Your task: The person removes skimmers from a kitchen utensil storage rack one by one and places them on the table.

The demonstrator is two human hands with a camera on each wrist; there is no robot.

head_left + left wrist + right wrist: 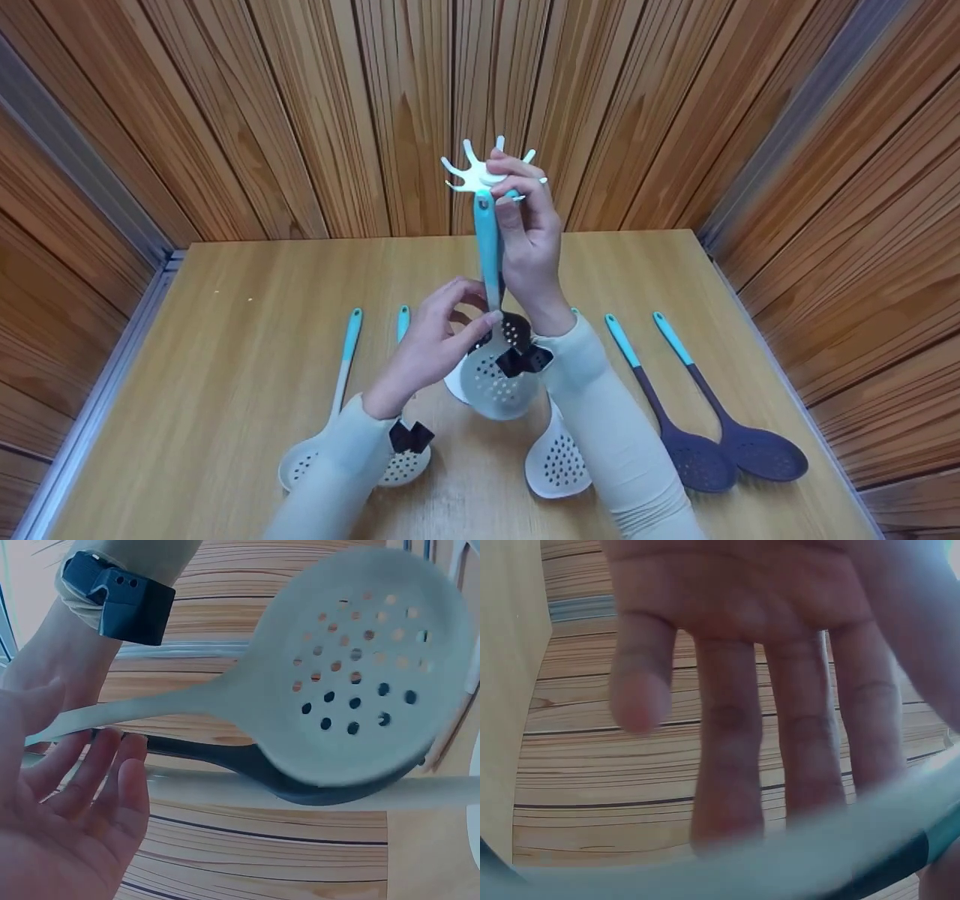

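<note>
A white utensil stand with a crown of hooks [472,178] rises at the table's middle; its pole [360,791] crosses the left wrist view. In front of the pole, a white skimmer [499,382] with a turquoise handle hangs upright, bowl down. My left hand [442,330] pinches its lower handle between thumb and fingers. Behind it a dark skimmer [300,791] hangs along the pole. My right hand [532,232] is raised at the crown, fingertips by the hooks and the top of the turquoise handle. Its fingers [727,742] look fairly straight in the right wrist view.
Two white skimmers [300,463] lie left on the wooden table [225,360]. Right of the stand are a white perforated utensil [559,459], a dark skimmer [697,459] and another dark, round-headed utensil [772,454]. Wood-plank walls [412,112] enclose the back and sides.
</note>
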